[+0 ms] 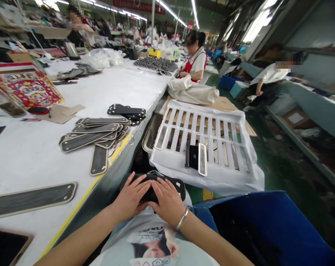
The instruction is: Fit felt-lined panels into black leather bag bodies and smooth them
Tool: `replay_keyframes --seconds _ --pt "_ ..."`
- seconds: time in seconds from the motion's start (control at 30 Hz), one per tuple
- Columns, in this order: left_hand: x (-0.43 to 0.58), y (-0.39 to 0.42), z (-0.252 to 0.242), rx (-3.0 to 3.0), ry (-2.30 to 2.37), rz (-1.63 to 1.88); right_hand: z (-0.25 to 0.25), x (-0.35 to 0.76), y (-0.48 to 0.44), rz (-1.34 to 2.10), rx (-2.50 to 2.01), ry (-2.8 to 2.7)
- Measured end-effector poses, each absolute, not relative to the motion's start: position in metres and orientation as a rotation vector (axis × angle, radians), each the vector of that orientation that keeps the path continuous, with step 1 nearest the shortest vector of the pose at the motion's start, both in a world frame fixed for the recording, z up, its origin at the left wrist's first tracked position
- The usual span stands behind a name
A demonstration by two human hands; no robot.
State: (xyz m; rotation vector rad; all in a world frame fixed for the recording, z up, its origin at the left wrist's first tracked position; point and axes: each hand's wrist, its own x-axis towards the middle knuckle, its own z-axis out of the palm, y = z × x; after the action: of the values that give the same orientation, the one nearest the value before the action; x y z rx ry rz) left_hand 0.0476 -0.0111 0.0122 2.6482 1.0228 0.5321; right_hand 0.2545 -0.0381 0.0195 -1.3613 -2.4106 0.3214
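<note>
Resting across the lap, just right of the bench (31, 155) edge, a black strap (176, 184) lies with its long axis running left to right, square to both forearms. The left hand (131, 197) covers its left half and the right hand (167, 201) its middle. Each grip is closed on it with fingers laid over the top and thumbs seemingly tucked beneath, so neither hand is nearer, and only the riveted right end pokes out past the right fingers. Similar strips (95, 135) are piled on the bench beyond, and a white crate (200, 111) stands to the bench's right.
</note>
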Motion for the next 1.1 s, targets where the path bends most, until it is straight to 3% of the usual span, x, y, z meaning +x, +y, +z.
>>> replay_keyframes --seconds 0.27,0.5,0.8,0.93,1.1 --pt "0.001 -0.007 0.003 2.712 1.269 0.516 0.021 0.295 -0.052 0.139 -1.533 -2.440" --pt "0.021 -0.024 0.004 2.808 0.898 0.417 0.026 0.272 -0.059 0.205 -1.345 -2.551" --pt "0.002 -0.023 -0.007 2.766 1.021 0.487 0.022 0.297 -0.066 0.091 -1.431 -2.575" --pt "-0.017 -0.025 -0.007 2.423 1.168 0.598 0.028 0.314 -0.069 0.230 -1.450 -2.494" --pt "-0.008 -0.020 -0.018 1.257 1.457 1.084 0.007 0.324 -0.061 0.470 -1.655 -1.802"
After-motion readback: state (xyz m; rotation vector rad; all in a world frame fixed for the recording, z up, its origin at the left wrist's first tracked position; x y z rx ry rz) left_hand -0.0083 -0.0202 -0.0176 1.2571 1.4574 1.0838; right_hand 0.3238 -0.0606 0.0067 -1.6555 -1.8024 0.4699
